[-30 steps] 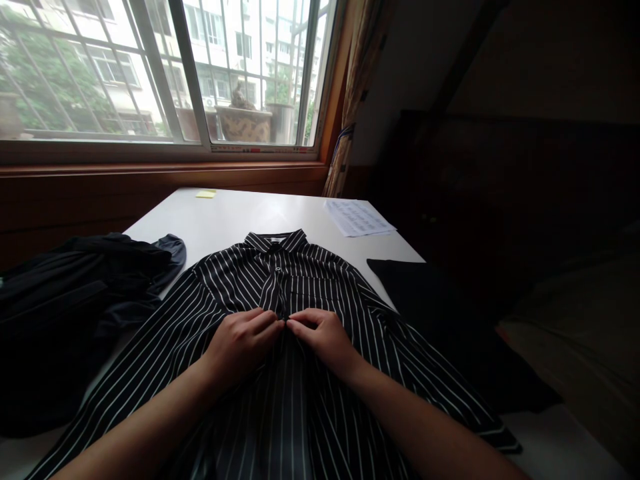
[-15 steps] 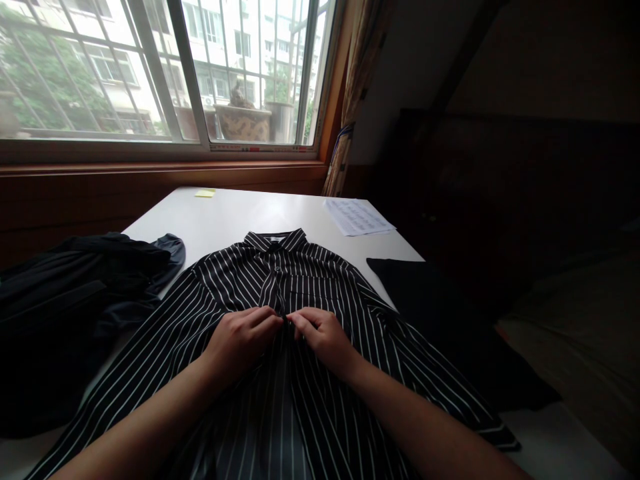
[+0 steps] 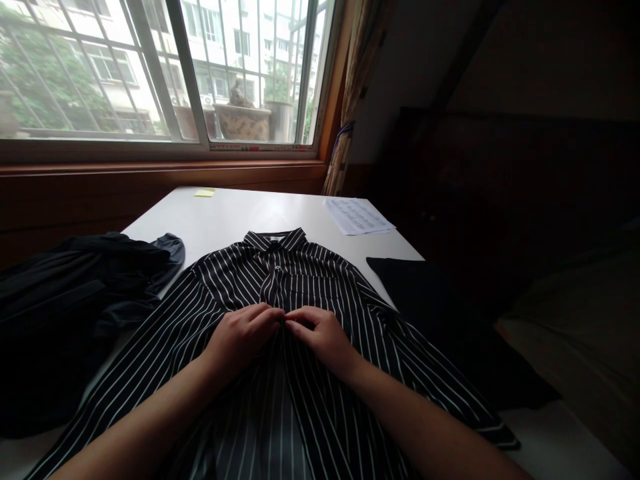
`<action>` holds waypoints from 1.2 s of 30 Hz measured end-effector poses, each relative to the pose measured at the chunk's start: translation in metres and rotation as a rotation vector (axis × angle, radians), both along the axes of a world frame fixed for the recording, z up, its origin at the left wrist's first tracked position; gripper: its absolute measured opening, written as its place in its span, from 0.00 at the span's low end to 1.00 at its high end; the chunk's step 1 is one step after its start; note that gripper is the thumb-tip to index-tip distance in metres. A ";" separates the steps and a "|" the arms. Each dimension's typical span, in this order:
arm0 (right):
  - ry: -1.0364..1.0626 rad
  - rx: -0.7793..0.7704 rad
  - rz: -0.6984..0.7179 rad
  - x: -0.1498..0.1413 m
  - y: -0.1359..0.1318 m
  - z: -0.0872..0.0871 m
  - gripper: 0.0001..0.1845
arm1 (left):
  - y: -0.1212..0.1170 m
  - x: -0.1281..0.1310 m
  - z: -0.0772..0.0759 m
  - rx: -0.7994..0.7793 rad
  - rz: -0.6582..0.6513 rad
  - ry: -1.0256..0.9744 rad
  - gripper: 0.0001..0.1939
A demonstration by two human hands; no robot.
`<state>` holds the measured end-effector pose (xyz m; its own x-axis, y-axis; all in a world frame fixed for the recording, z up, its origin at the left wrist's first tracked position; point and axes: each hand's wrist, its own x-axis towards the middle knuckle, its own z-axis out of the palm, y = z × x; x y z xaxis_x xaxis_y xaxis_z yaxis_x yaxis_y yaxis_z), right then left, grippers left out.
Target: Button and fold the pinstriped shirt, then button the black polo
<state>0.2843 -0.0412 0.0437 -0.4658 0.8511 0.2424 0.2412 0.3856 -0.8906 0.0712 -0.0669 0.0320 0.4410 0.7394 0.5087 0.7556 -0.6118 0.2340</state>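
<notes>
A black shirt with white stripes [image 3: 325, 287] lies face up, its collar pointing away from me and its sleeves spread to both sides. At the middle of its front, my left hand [image 3: 245, 333] pinches the edge of the placket. My right hand [image 3: 317, 333] meets it there, thumb and fingertips closed on the same spot of cloth. Whatever button or buttonhole sits between the fingertips is hidden. Above the hands the front is closed, with one button showing below the collar; below them the two front panels hang apart.
The shirt rests on a white table [image 3: 225, 217]. Dark crumpled clothing [image 3: 75, 313] is heaped at the left, and a flat dark cloth [image 3: 450, 327] lies at the right. Printed papers [image 3: 357, 217] and a yellow sticky note [image 3: 205, 193] are near the far edge, below a window [image 3: 255, 80].
My right hand's fingertips have closed in against the left hand's at the placket. The shirt and the other things stay where they were.
</notes>
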 end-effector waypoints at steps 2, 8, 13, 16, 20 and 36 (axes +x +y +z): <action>0.003 -0.004 0.003 0.000 0.000 0.000 0.08 | 0.000 0.000 0.001 -0.013 -0.005 -0.003 0.08; 0.004 -0.009 0.001 -0.001 -0.001 0.001 0.09 | -0.001 0.000 0.003 -0.020 -0.028 -0.043 0.07; 0.012 -0.012 -0.004 -0.001 -0.001 0.002 0.09 | -0.001 -0.001 0.001 -0.032 -0.017 -0.073 0.06; 0.016 -0.012 0.000 -0.001 -0.001 0.002 0.09 | 0.000 -0.002 -0.001 -0.040 -0.022 -0.076 0.06; 0.002 -0.001 0.000 0.000 -0.001 0.001 0.08 | 0.000 -0.001 -0.001 -0.028 -0.019 -0.091 0.05; -0.045 0.039 -0.029 -0.001 -0.001 -0.001 0.06 | 0.001 0.002 0.009 -0.090 -0.097 -0.248 0.07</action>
